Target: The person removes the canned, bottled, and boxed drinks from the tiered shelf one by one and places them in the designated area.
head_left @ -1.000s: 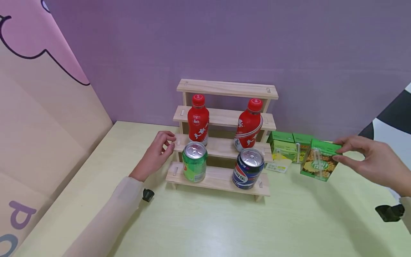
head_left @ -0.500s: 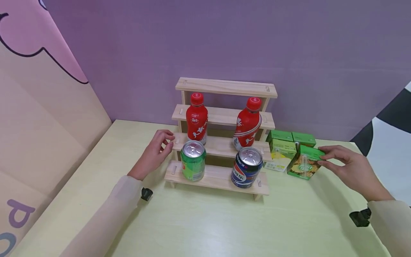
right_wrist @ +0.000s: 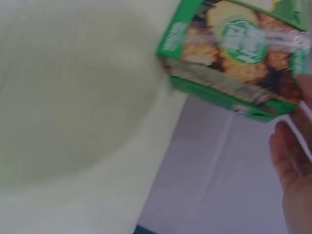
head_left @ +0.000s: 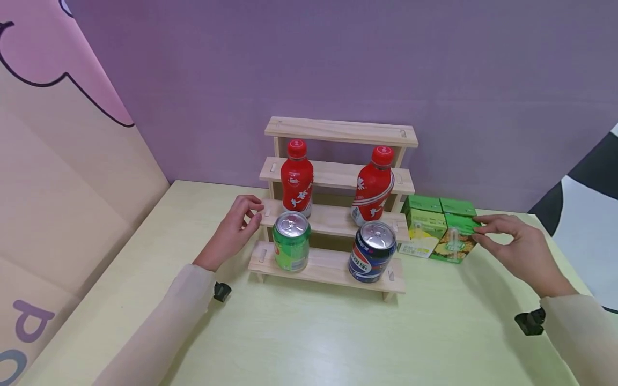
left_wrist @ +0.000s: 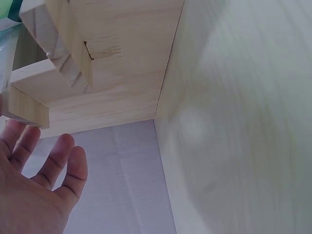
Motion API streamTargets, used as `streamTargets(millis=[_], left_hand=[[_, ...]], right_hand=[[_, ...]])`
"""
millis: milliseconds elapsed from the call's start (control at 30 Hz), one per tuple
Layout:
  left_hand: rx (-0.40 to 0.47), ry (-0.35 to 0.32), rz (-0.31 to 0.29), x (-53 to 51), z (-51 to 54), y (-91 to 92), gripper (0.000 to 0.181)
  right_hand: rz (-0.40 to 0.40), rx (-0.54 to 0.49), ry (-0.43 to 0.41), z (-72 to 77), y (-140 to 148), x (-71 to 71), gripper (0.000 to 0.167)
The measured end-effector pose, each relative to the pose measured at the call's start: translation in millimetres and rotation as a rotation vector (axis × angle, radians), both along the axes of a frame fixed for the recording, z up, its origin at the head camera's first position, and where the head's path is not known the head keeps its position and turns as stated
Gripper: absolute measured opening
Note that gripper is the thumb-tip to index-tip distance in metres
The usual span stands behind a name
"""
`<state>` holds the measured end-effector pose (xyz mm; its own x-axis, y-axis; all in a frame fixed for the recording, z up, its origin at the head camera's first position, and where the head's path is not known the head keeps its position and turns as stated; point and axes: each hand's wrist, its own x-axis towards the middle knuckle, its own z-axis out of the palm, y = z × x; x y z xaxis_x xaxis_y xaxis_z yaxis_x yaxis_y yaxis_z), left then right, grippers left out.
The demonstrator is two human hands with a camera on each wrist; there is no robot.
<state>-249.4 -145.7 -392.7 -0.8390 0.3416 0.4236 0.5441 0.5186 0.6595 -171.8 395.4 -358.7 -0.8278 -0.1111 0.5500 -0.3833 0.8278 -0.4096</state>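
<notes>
My right hand (head_left: 519, 252) pinches the top right edge of a green carton with food pictures (head_left: 454, 244), thumb in front and forefinger behind. That carton stands upright against a yellow-green carton (head_left: 425, 228), before two green-topped ones. In the right wrist view the carton (right_wrist: 243, 48) is blurred, with my right hand (right_wrist: 295, 156) at its end. My left hand (head_left: 234, 233), fingers loosely bent and holding nothing, is at the left end of the wooden tiered rack (head_left: 333, 220). The left wrist view shows my left hand (left_wrist: 41, 180) beside a board end (left_wrist: 27, 107).
On the rack's lowest tier stand a green can (head_left: 292, 244) and a dark blue can (head_left: 370, 254). Two red bottles (head_left: 296, 182) (head_left: 373, 187) are one tier above. A purple wall (head_left: 338, 59) rises behind the pale table (head_left: 309, 332).
My right hand has moved left with the green carton, which has come down and straightened against the other cartons. The left hand has stayed by the rack.
</notes>
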Motion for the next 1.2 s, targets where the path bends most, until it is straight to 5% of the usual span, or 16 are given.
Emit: streamTargets(millis=[167,400,733,1000,1200], left_hand=[[-0.005,-0.006,0.003,-0.1,0.3,0.8,0.018],[-0.012,-0.011,0.010,-0.9,-0.2,-0.3,0.019],[-0.011,-0.013,0.011,-2.5,-3.7,-1.1,0.021],[-0.006,-0.018,0.013,-1.6,-3.0,-0.5,0.022],[-0.003,-0.017,0.017,-1.0,-1.6,0.8,0.022]], right_hand=[[-0.018,-0.053,-0.017,17.7,-19.5,5.7,0.023],[0.155,-0.052,0.151,47.5,-75.3,-0.6,0.059],[0.312,-0.047,0.101,83.5,-150.5,-22.5,0.087],[0.370,-0.085,-0.009,91.2,-173.0,-37.5,0.089],[0.371,-0.107,0.016,85.4,-177.2,-39.2,0.086]])
